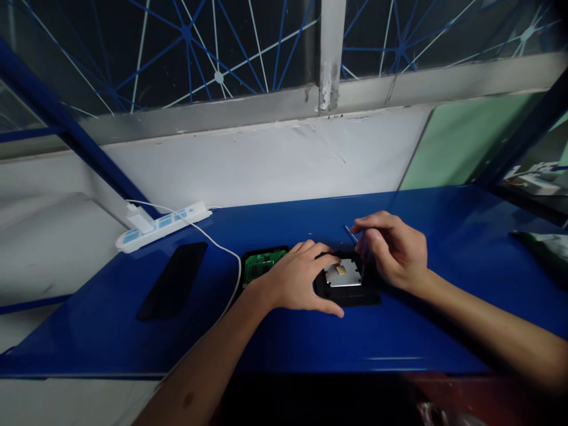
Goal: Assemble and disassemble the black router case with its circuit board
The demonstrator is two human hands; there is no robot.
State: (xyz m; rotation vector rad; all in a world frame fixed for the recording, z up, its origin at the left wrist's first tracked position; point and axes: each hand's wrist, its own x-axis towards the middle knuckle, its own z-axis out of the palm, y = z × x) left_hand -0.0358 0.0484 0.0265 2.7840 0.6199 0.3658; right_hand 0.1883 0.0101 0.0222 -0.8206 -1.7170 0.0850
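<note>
Left hand spans the case, right hand grips a tool at two o'clock

Here you are, both hands at work over the blue table [399,349], and the case [355,297] sits at the centre of our clock. It lies flat and black, a silver plate [352,278] facing up, with a gold pad [341,270] on top of that. Your left hand [295,275] comes in from nine o'clock, thumb and fingers wide apart, fingertips over the plate's far-left corner, thumb stretched past the near edge (whether those fingers press or merely hover, I can't tell).

Over at two o'clock, your right hand [394,251] is curled narrow around a slim tool [349,233]! One end pokes out beyond your fingers toward ten o'clock; where the other end meets the case is too dim to call.

Out at nine o'clock, just beside your left hand and partly hidden by it, there's a green board [261,263] in a black shell. Farther along that line lies a dark slab [173,281], and above it, between nine and ten, the white strip [166,226] carries a plug [141,219]. Its cable [222,248] loops between slab and board, then drops toward your left forearm. At three, well apart, a packet [548,248] rests by the table's edge.
</note>
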